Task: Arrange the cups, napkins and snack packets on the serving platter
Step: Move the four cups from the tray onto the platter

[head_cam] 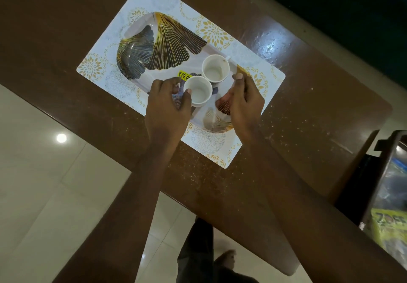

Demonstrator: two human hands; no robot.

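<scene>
Both forearms reach over counter (286,128). Left hand (167,104) grasps near cup (198,91) on platter (141,40); right hand (244,100) loosely curled, holding nothing, beside far cup (215,68). Advice: nudge cups snug, leave leaf-patterned end free for napkins, packets.

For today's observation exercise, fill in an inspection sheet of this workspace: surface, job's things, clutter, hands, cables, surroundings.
Surface: brown table with a patterned placemat on it.
Job's things: leaf-patterned platter on the placemat; two empty white cups on it; no napkins seen; packets on a side stand at right.
Clutter: yellow price sticker on the platter.
Hands: left hand touching the nearer cup; right hand at the platter's edge, empty.
Cables: nothing seen.
Surroundings: pale tiled floor.
</scene>
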